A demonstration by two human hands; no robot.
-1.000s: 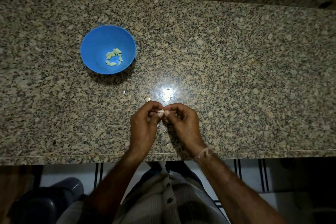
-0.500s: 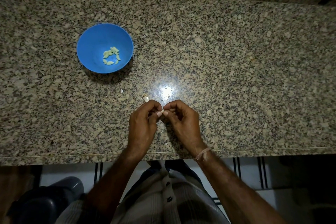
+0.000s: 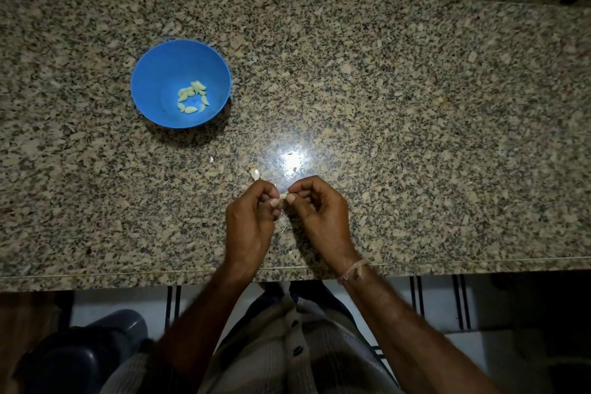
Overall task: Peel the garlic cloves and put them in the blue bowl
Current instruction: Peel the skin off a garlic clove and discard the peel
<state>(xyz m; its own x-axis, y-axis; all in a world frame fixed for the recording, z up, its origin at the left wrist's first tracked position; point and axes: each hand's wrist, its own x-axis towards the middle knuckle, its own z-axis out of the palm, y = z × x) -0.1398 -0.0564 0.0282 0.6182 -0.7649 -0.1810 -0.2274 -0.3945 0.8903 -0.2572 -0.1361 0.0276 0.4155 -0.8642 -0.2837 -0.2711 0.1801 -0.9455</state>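
Over the granite counter, my left hand and right hand pinch one garlic clove; the blue bowl holds peeled cloves.

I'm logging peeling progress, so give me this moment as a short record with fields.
left hand: pinches one end of the garlic clove
right hand: pinches the other end
clove position: over the granite counter, near its front edge
blue bowl: beyond the hands, to their left; holds several peeled cloves
loose bits: garlic piece and small scrap on the counter, between bowl and hands
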